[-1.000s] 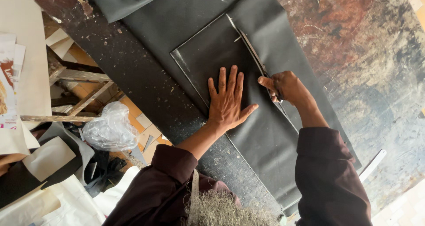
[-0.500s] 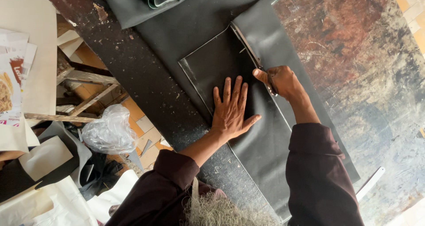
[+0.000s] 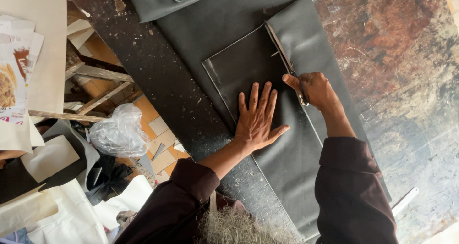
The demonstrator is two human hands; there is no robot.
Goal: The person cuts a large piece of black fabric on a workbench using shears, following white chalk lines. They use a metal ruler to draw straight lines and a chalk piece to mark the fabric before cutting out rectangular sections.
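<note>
The right hand is clenched around a thin dark-handled cutting blade, w/ the point running along the edge of a flat dark rectangular template; the handle itself is mostly hidden in the fist. The left hand lies flat w/ fingers spread, grasping nothing, and presses on the near part of the template, just beside the right hand. Both things lie on a wide sheet of black leather-like material, which covers the middle of the worn dark workbench and goes from far to near. To do this cut well, I think the left palm must press firmly so the template does not slip, fingers kept back from the cutting line, and the blade kept tight against the edge, approx. one steady pull. On the left, below the bench, there is a crumpled clear plastic bag and pale paper scraps on the tiled floor.
</note>
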